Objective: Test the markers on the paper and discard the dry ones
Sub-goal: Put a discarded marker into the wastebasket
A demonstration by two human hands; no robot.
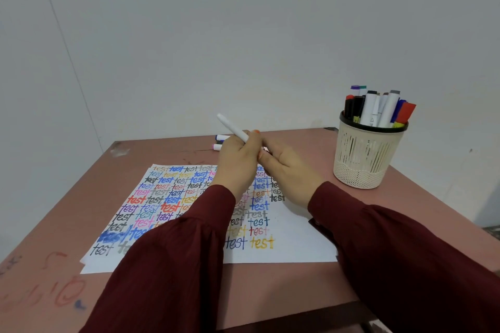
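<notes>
My left hand (236, 162) grips a white marker (232, 126) whose free end points up and to the left. My right hand (286, 167) meets the left hand at the marker's hidden lower end, fingers curled there; what it pinches is mostly covered. Both hands hover above the white paper (292, 240), which is filled with rows of the word "test" in many colours. Both forearms wear dark red sleeves and cover part of the sheet.
A cream mesh cup (362, 159) full of several markers stands at the right on the pink table (81, 219). Two capped markers (219, 142) lie beyond the paper near the far edge. A white wall rises right behind the table.
</notes>
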